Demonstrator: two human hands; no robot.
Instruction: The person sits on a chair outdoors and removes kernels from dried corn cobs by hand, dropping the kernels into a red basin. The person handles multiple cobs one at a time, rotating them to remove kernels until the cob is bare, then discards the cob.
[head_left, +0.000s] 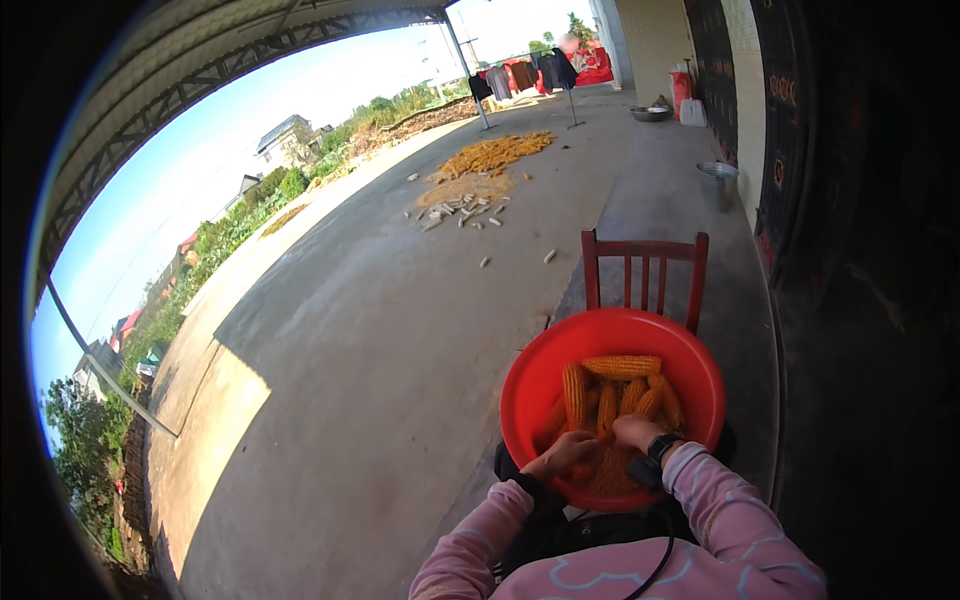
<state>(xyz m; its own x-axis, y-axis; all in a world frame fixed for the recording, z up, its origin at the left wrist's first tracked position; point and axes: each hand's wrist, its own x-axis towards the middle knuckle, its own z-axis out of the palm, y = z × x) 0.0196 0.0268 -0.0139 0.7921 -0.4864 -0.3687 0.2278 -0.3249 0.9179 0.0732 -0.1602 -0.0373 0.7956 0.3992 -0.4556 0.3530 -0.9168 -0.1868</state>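
Note:
A large red plastic basin (529, 375) sits right before me, close against my body. Several ears of orange-yellow corn are heaped in it, with one ear (621, 366) lying crosswise at the far side and another ear (574, 394) pointing lengthwise. Loose kernels (615, 471) cover the near part of the bottom. My left hand (571, 451) is low inside the basin on the left, fingers curled. My right hand (634, 432), with a black watch on its wrist, bends in over the ears from the right. The fingers hide whatever they may be gripping.
A dark red wooden chair (645, 251) stands behind the basin. Farther off on the concrete floor lie corn ears (499, 152), spread kernels (465, 189) and bare cobs (469, 210). A metal bucket (718, 187) is near the right wall. Clothes (525, 73) hang at the back.

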